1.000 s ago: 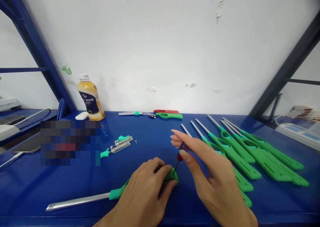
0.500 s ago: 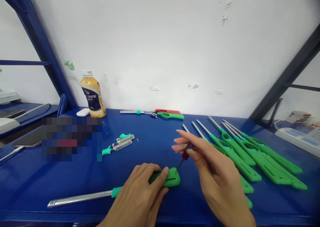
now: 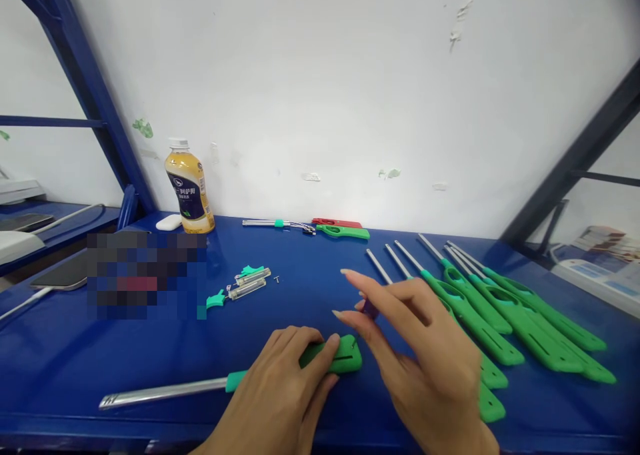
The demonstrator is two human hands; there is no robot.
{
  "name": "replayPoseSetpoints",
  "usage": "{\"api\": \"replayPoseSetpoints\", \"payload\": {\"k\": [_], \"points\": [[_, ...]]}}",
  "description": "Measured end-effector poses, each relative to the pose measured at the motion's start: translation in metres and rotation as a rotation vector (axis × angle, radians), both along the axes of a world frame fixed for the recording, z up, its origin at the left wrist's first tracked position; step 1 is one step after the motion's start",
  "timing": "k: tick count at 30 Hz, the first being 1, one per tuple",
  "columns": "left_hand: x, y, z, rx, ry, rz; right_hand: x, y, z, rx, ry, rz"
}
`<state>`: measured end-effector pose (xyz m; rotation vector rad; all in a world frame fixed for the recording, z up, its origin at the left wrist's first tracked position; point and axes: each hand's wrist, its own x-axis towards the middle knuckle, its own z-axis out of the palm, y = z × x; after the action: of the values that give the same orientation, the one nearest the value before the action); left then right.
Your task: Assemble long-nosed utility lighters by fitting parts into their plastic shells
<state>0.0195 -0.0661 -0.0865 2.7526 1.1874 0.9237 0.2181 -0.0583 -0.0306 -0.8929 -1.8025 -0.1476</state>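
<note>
Clock face centred on the butt end of the green lighter point(image 3: 349, 358), 12 at the wall: the lighter lies on the blue table point(image 3: 295, 308), metal tube point(image 3: 165, 393) out between 8 and 9. Left hand point(image 3: 277, 391) is clamped over the handle. Right hand point(image 3: 433, 368) is at 3, fingers loosely curled round a small purple grip point(image 3: 369, 308) at 1; it's mostly behind the fingers, so my best guess is a screwdriver.

What could bite here: that loose grip, held off-angle, could slip out of the end hole and scratch the plastic or jab the left fingers nearby. If the left hand eases off, the handle could roll. The tiny screw point(image 3: 277, 279) at 10, by the clear tubes point(image 3: 249, 288), could vanish with one table bump. A right elbow swinging toward 3 could scatter the row of lighters point(image 3: 540, 331).
</note>
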Motion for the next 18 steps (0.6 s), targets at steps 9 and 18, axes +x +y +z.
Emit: {"api": "replayPoseSetpoints", "payload": {"k": [9,18], "points": [[-0.001,0.0,-0.001,0.014,0.039,0.004,0.005,0.004,0.001,-0.082,0.054,0.05],[0.0,-0.002,0.0,0.015,0.042,0.001,0.013,0.002,0.008,-0.216,0.063,0.137]]}}
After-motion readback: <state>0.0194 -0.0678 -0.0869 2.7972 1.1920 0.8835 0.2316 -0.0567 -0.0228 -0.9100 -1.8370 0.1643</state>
